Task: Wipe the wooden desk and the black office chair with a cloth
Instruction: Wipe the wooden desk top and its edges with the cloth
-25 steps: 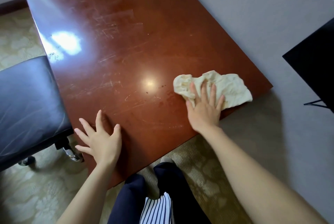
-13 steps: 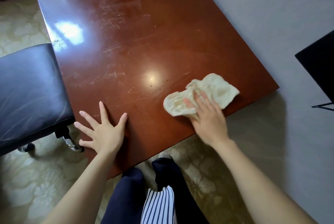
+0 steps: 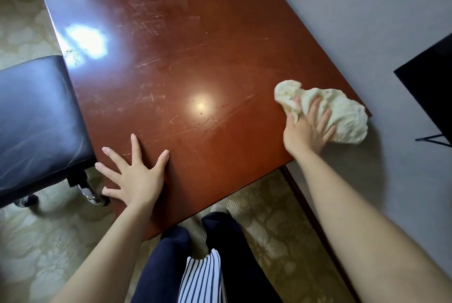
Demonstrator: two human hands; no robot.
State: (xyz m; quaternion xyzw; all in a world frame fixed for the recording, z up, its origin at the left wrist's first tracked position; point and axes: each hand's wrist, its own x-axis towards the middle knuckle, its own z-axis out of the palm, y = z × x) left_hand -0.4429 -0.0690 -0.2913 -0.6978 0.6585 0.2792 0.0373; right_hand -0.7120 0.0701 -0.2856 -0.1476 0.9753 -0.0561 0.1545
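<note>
Cream cloth (image 3: 342,116) under right grip (image 3: 307,132), overhanging desk (image 3: 195,58) corner

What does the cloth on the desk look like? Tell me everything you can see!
The cloth is cream-coloured, soft-looking fabric, crumpled into a wrinkly bunch. It lies at the near right corner of the wooden desk, part of it poking past the edge. The right hand presses on it with spread fingers, a fold bunched between them.
</note>
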